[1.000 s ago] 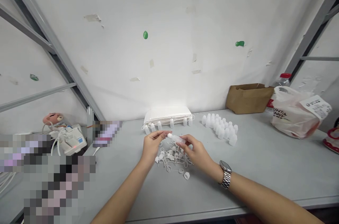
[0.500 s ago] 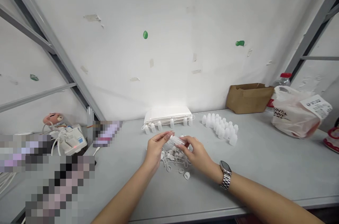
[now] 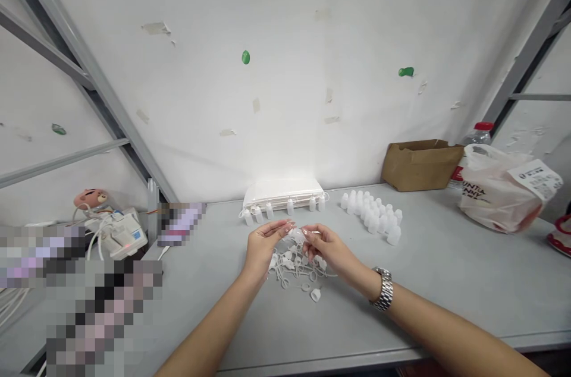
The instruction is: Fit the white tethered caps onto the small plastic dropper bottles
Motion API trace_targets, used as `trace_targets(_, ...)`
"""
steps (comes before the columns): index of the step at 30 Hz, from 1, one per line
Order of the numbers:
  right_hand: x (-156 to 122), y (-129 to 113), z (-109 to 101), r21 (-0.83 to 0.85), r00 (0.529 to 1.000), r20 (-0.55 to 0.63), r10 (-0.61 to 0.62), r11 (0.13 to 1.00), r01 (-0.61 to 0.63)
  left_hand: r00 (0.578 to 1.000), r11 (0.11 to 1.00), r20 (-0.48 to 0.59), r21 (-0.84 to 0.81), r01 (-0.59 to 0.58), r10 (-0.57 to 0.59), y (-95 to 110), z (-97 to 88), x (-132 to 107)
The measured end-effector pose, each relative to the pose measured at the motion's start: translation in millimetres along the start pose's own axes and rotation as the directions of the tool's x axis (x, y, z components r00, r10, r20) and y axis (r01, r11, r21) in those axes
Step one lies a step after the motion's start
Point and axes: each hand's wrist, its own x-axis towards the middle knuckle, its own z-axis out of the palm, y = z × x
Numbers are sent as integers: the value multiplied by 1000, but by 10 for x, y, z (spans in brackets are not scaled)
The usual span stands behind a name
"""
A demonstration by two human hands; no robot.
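Observation:
A small translucent plastic bottle (image 3: 294, 236) is between my hands above the desk, its outline partly hidden by fingers. My left hand (image 3: 264, 244) pinches it from the left with thumb and fingertips. From the right, my right hand (image 3: 328, 247) has thumb and index finger closed at its edge, the other fingers curled under. Just below lies a tangled pile of white caps with looped straps (image 3: 292, 264). One loose white cap (image 3: 315, 295) sits at the pile's near side. Behind my hands, several capped small bottles (image 3: 290, 207) stand in a spaced row.
A white box-like object (image 3: 283, 189) lies against the wall. Right of my hands stands a cluster of uncapped translucent bottles (image 3: 370, 211). A brown cardboard box (image 3: 422, 166), a plastic bag (image 3: 495, 192) and a red-capped bottle (image 3: 484, 134) are farther right. At left is a white cabled device (image 3: 127, 235).
The bottle has turned between my fingers and now shows less of its side. My right hand has shifted its grip up, its wrist rolling. My left hand has hardly moved.

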Motion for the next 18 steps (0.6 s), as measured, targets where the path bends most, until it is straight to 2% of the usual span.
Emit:
trace_targets(3, -5, -7, -6, -18, 1000, 8, -5, 1000, 5, 1000, 1000, 0, -14, 23, -23, -45, -9, 12)
trace_targets(5, -12, -12, -11, 54, 998, 56, 23, 998, -26, 1000, 999, 19, -40, 23, -22, -66, -11, 18)
trace_targets(9, -39, -29, -12, 225, 969, 222, 105, 962, -156, 999, 995, 46, -100, 12, -7, -64, 1, 17)
trace_targets(12, -60, -52, -7, 234, 929, 320, 185, 935, -267, 996, 994, 85, -107, 7, 2, -39, 16, 5)
trace_targets(15, -63, -56, 2, 198, 932, 311, 186, 947, -255, 997, 995, 81, -98, -6, 14, -27, 35, -14)
trace_targets(18, -48, -16, 19, 109, 967, 215, 136, 981, -162, 1000, 994, 27, -107, -6, 9, -41, 57, -33)
